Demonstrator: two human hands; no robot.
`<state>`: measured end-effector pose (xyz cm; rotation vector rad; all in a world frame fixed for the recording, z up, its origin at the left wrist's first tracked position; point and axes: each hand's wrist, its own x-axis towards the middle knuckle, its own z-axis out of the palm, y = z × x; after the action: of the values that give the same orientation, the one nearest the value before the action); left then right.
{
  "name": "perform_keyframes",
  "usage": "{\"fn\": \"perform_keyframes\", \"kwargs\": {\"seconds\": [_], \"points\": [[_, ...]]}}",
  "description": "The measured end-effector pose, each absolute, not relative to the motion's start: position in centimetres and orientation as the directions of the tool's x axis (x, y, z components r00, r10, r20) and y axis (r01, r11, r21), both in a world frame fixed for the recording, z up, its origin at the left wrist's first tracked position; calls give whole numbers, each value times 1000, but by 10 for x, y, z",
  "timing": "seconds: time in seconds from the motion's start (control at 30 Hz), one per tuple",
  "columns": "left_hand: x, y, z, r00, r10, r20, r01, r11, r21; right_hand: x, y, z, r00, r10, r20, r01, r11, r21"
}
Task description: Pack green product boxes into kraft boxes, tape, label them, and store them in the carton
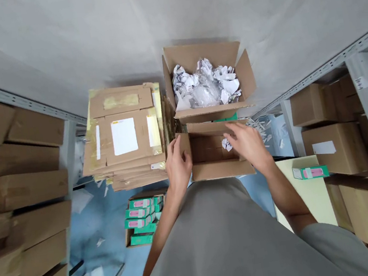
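Observation:
A small open cardboard box sits in front of me at waist height. My left hand grips its left wall, fingers curled over the flap. Reaching into the box from the right, my right hand has its fingers pinched on a small crumpled white paper scrap. Behind it stands a larger open cardboard box filled with crumpled white paper and clear plastic.
A stack of flattened cardboard boxes lies to the left. On the blue floor, a box holds several green-and-pink packets. One more green packet lies on a pale table at right. Metal shelves with cartons line both sides.

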<state>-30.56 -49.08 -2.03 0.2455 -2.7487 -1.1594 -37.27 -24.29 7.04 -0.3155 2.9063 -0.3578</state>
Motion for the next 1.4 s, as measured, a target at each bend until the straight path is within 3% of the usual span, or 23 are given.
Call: {"fn": "perform_keyframes", "kwargs": {"seconds": [0.1,0.17,0.3,0.47,0.53,0.6,0.7,0.87,0.93,1.03,1.17,1.33,1.4], "points": [[-310,-490,-19,-975,-216,58,-111,696,709,-427,-252,78,-972,-232,42,-229,889,-395],[-312,-490,-21,-973,-226,52,-126,702,701,-473,-261,74,-972,-216,89,-233,876,-422],[-312,-488,-23,-968,-245,46,-147,711,687,-562,-281,54,-978,-196,77,-210,874,-439],[-311,-483,-23,-963,-267,36,-172,712,680,-627,-299,35,-993,-120,15,-117,919,-376],[-310,-482,-22,-964,-266,27,-176,710,682,-638,-301,35,-987,-161,7,-149,893,-425],[-310,-481,-22,-965,-262,22,-176,704,688,-637,-301,44,-979,-191,71,-201,849,-488],[-310,-481,-22,-962,-272,30,-176,700,692,-608,-293,75,-978,-96,185,-176,857,-485],[-307,-481,-23,-966,-254,58,-140,694,707,-482,-269,111,-893,-3,450,-282,784,-553],[-305,-482,-23,-969,-240,60,-127,690,712,-424,-265,101,-911,-16,411,-280,756,-592],[-302,-483,-24,-974,-217,67,-105,692,714,-360,-273,68,-970,-53,239,-197,748,-633],[-294,-484,-28,-983,-161,87,-52,703,710,-328,-283,28,-992,-127,16,-109,776,-621],[-287,-487,-34,-990,-103,98,-6,716,699,-317,-249,1,-991,117,72,78,909,-409],[-287,-487,-36,-991,-90,104,9,713,701,-310,-233,-10,-986,169,-9,161,919,-361]]}}
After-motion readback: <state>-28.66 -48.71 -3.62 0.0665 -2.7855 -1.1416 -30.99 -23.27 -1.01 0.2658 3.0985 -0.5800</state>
